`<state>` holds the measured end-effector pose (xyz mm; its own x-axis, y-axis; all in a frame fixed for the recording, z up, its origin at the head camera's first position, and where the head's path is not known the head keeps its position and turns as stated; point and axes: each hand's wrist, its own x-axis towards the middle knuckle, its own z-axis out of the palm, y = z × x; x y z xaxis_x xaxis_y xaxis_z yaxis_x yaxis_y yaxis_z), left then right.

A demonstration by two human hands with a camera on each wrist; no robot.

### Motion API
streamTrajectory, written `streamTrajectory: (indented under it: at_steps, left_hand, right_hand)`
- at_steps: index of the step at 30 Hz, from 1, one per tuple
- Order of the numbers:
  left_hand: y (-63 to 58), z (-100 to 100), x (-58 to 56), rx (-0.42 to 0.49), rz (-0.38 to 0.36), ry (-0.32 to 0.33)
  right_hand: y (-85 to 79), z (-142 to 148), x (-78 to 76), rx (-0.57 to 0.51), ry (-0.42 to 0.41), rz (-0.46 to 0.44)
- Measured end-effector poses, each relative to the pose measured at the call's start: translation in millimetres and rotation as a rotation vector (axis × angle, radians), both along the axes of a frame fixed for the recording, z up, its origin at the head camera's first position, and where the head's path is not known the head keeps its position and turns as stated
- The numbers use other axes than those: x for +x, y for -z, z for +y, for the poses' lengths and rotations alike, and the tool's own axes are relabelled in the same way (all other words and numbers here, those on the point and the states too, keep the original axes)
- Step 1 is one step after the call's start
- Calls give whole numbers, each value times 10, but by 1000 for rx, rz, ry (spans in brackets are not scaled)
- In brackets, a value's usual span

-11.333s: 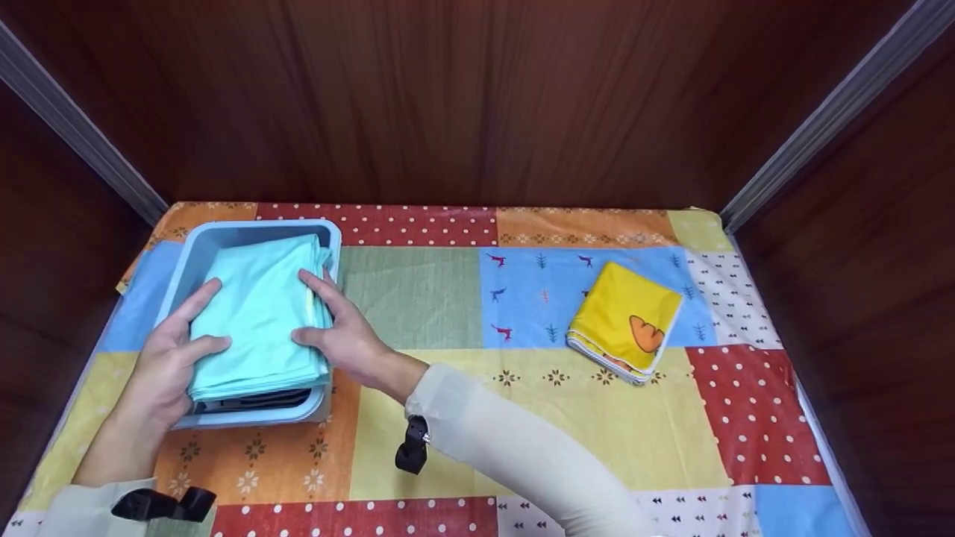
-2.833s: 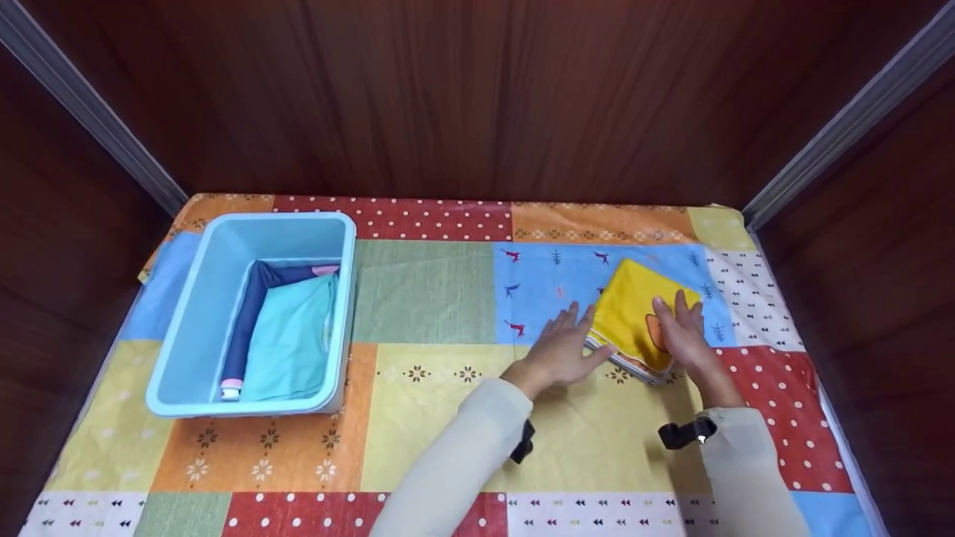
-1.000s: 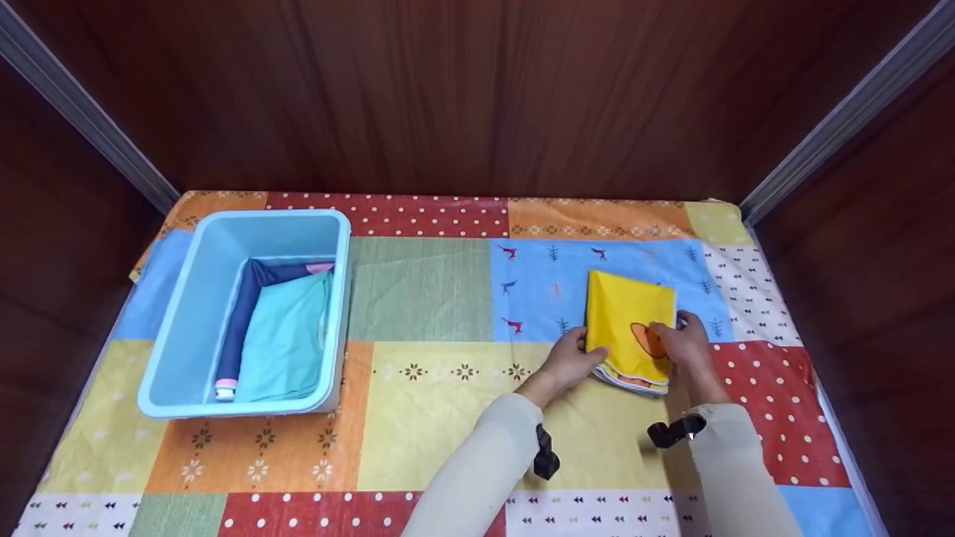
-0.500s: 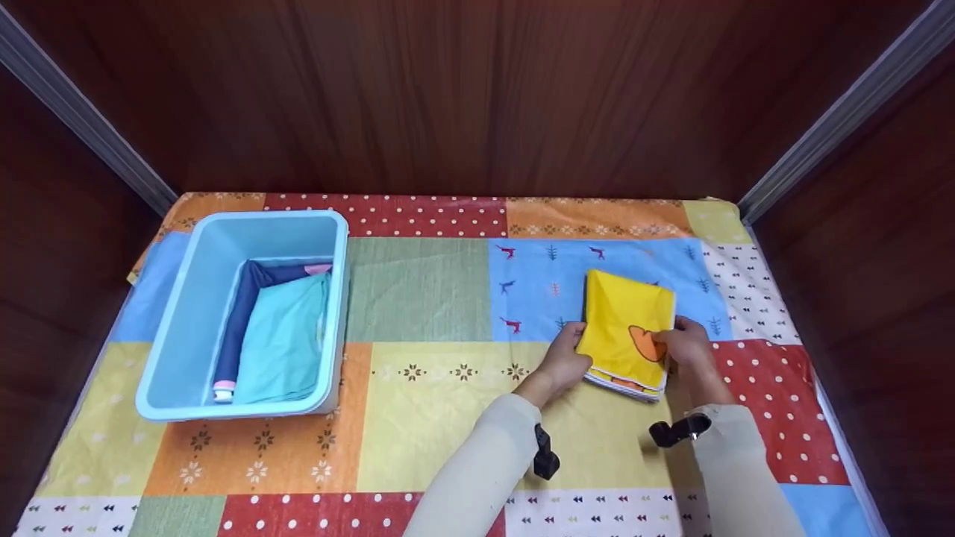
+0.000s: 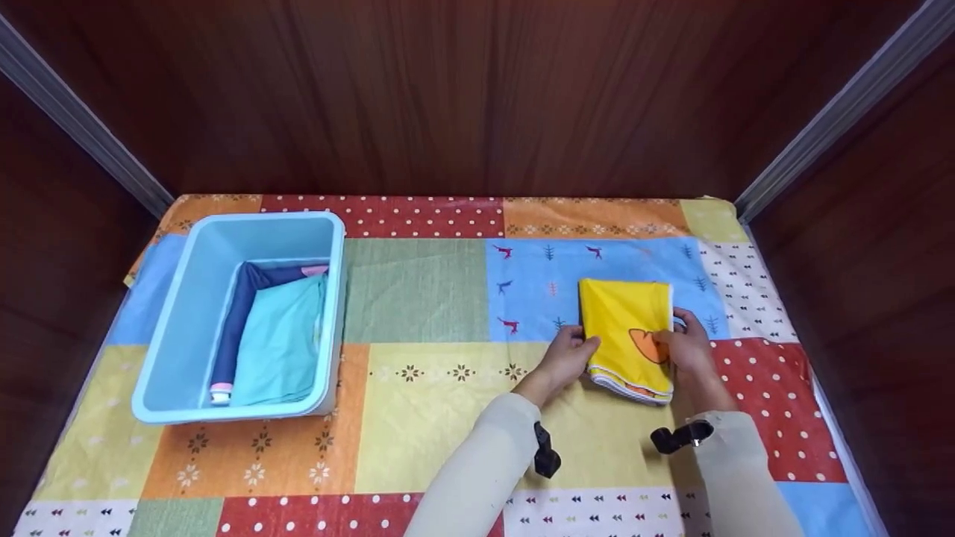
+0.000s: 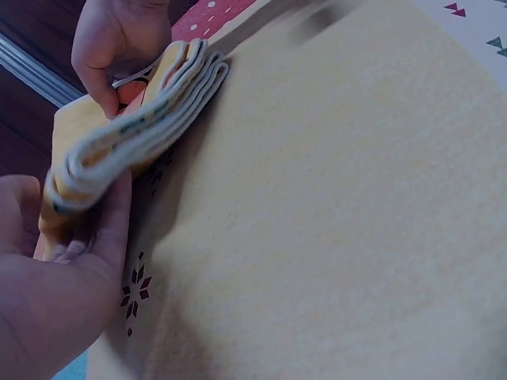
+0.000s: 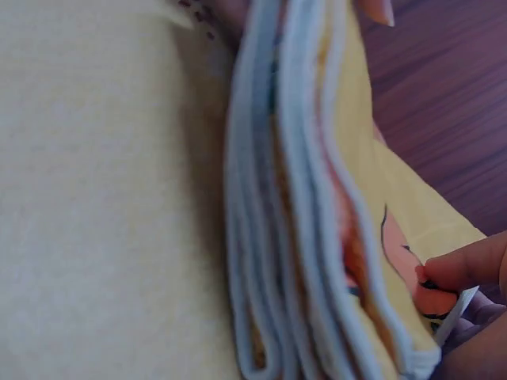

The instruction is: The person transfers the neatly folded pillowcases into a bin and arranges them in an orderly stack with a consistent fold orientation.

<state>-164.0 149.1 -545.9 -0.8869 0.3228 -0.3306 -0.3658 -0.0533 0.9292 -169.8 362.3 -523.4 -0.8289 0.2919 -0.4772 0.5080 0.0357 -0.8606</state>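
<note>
A folded yellow cloth point(image 5: 625, 328) with an orange print and white stitched edges is held between both hands at the right of the table. My left hand point(image 5: 565, 359) grips its left side, thumb on top and fingers underneath; the left wrist view shows those fingers below the layers. On the opposite side, my right hand point(image 5: 688, 350) pinches the cloth near the orange print, thumb over the top. Several stacked folds point(image 7: 305, 190) face the right wrist camera, their near edge raised off the tablecloth. The right hand's lower fingers are partly hidden behind the cloth.
At the left stands a light blue plastic bin point(image 5: 160, 335). Inside lie a turquoise folded cloth point(image 5: 280, 343) and a navy one point(image 5: 230, 335) with pink trim. A patchwork tablecloth point(image 5: 418, 418) covers the table, and dark wood panels point(image 5: 477, 97) enclose its back and sides.
The turquoise cloth, earlier held over the bin, now lies in it. Both hands have since reached the yellow cloth, gripped its sides and turned it straighter; its far edge has dropped slightly toward me.
</note>
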Motion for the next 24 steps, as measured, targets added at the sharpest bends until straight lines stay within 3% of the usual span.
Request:
streamTrajectory:
  at_steps: [5, 11, 15, 18, 24]
  left_hand:
    - [-23, 6, -25, -55, 41, 44]
    - [-48, 59, -61, -139, 123, 32]
    - [-39, 83, -56, -154, 141, 46]
    - [-15, 78, -39, -186, 202, 81]
    - [17, 67, -34, -293, 316, 158]
  right_hand:
    - [37, -16, 20, 42, -12, 24]
    - [80, -14, 29, 155, -14, 60]
    - [98, -10, 38, 67, -19, 46]
    - [114, -15, 50, -11, -33, 44]
    - [220, 24, 97, 35, -142, 165]
